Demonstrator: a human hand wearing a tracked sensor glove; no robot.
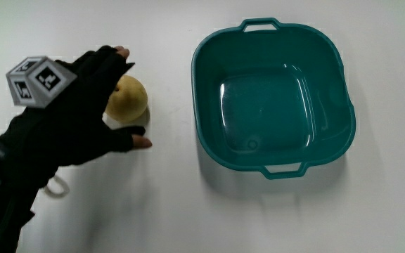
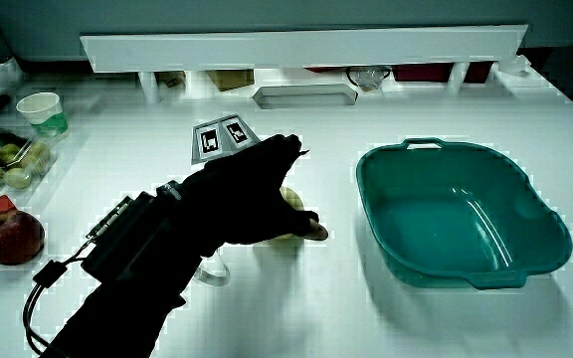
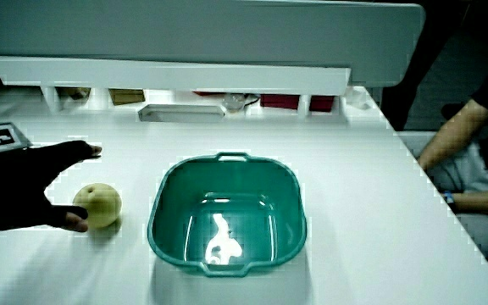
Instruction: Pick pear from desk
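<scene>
A yellow pear [image 1: 128, 98] lies on the white desk beside a teal basin. The gloved hand [image 1: 93, 109] reaches over it from the person's side, with a patterned cube [image 1: 37, 81] on its back. Fingers and thumb are spread around the pear: the fingers [image 1: 114, 60] arch over the side farther from the person, and the thumb [image 1: 133, 143] lies on the desk at the nearer side. In a side view the pear [image 3: 100, 206] sits by the thumb, with a gap up to the raised fingers [image 3: 81, 151]. In a side view the hand [image 2: 252, 194] hides most of the pear [image 2: 292, 202].
The empty teal basin [image 1: 200, 77] with two handles stands beside the pear, also seen in both side views [image 2: 364, 189] [image 3: 154, 222]. A red apple [image 2: 9, 239], a container of fruit [image 2: 3, 159] and a paper cup [image 2: 44, 109] sit at the table's edge. A low white partition [image 2: 306, 45] closes off the table.
</scene>
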